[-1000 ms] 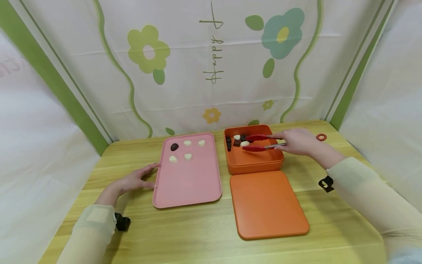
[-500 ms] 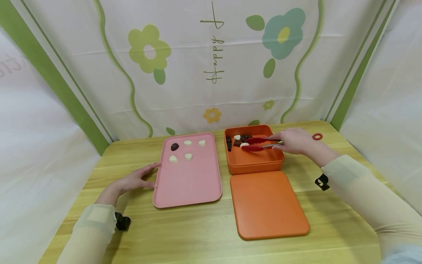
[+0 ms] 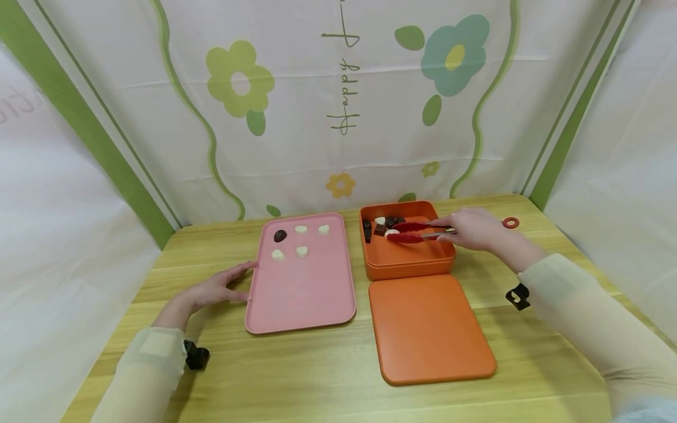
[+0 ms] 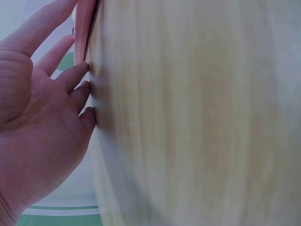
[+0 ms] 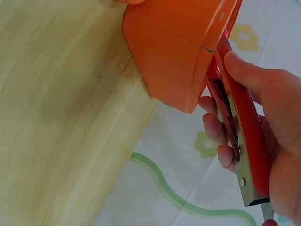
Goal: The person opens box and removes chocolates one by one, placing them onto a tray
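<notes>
My right hand (image 3: 472,227) grips red-and-metal tongs (image 5: 248,136), its thumb and fingers on opposite arms. The tongs' red tips reach into an orange box (image 3: 409,270). By the lower tip lies a white chocolate (image 3: 391,232), partly covered; I cannot tell whether the tips pinch it. Dark chocolates and another white one (image 3: 380,220) lie at the box's far left. My left hand (image 3: 211,291) has its fingers spread and touches the left edge of a pink tray (image 3: 301,296). On the tray sit one dark chocolate (image 3: 280,235) and several white ones (image 3: 301,251).
An orange lid (image 3: 431,329) lies flat in front of the box. A red ring (image 3: 510,222) shows behind my right wrist, at the tongs' rear end. The wooden table (image 3: 296,376) ends at a flowered curtain (image 3: 296,158).
The tongs' red tips have drawn closer together and shifted slightly left, covering more of the white chocolate. My right forearm has moved a little left. My left hand has stayed still.
</notes>
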Demonstrator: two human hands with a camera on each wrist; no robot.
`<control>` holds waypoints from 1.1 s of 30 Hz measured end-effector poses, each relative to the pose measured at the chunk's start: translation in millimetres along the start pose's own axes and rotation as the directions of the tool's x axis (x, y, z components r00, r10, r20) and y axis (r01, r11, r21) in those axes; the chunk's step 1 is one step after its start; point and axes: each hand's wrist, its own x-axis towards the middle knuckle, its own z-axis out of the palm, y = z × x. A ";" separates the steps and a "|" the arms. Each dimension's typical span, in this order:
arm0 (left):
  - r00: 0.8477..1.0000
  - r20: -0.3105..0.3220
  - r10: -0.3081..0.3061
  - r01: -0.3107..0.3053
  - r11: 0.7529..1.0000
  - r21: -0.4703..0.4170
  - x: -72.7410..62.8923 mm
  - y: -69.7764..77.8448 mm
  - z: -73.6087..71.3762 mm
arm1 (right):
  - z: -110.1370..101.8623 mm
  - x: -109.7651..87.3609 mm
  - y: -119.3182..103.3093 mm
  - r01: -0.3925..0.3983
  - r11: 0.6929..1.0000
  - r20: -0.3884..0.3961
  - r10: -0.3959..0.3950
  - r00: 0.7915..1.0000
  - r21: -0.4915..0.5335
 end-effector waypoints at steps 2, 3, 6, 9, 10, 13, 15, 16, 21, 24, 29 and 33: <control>1.000 -0.002 -0.002 0.002 1.000 0.004 0.3 -0.5 -0.1 | -1.5 -2.2 -0.1 -0.003 1.000 -0.008 0.003 1.000 0.018; 1.000 -0.003 -0.002 0.002 1.000 0.006 0.5 -0.9 -0.1 | -2.3 -3.5 -0.1 -0.006 1.000 -0.013 0.006 1.000 0.026; 1.000 -0.006 -0.004 0.004 1.000 0.002 1.3 -1.7 0.1 | -5.6 -7.2 -0.2 -0.022 0.998 -0.026 0.023 0.999 0.055; 1.000 -0.007 -0.009 0.009 1.000 -0.002 1.5 -1.8 0.5 | -9.3 -11.1 -1.4 -0.036 0.998 -0.039 0.038 0.998 0.059; 1.000 -0.007 -0.010 0.010 1.000 -0.001 1.3 -1.5 0.6 | -10.5 -12.3 -1.8 -0.038 0.998 -0.046 0.041 0.998 0.059; 1.000 -0.006 -0.006 0.006 1.000 0.008 0.3 -0.2 0.4 | -14.5 -16.7 -3.7 -0.042 0.998 -0.070 0.045 0.997 0.053; 1.000 -0.006 -0.002 0.002 1.000 0.012 -0.5 0.9 0.3 | -16.8 -18.9 -4.5 -0.042 0.998 -0.083 0.046 0.995 0.053; 1.000 -0.006 0.001 -0.001 1.000 0.013 -0.7 1.3 0.3 | -17.9 -19.8 -5.0 -0.044 0.998 -0.088 0.049 0.995 0.053; 1.000 -0.008 0.005 -0.005 1.000 0.001 -1.4 2.2 0.3 | -23.9 -21.8 -7.7 -0.046 0.998 -0.111 0.051 0.992 0.045; 1.000 -0.007 0.007 -0.007 1.000 -0.006 -1.4 2.2 0.5 | -27.0 -21.4 -10.1 -0.044 0.998 -0.122 0.049 0.991 0.041; 1.000 -0.007 0.010 -0.010 1.000 -0.004 -1.1 1.9 0.7 | -31.7 -18.2 -17.5 -0.026 0.999 -0.135 0.031 0.990 0.039; 1.000 -0.012 0.009 -0.010 1.000 -0.002 -0.9 2.1 0.8 | -33.9 -14.3 -23.8 -0.002 1.000 -0.160 0.004 0.987 0.014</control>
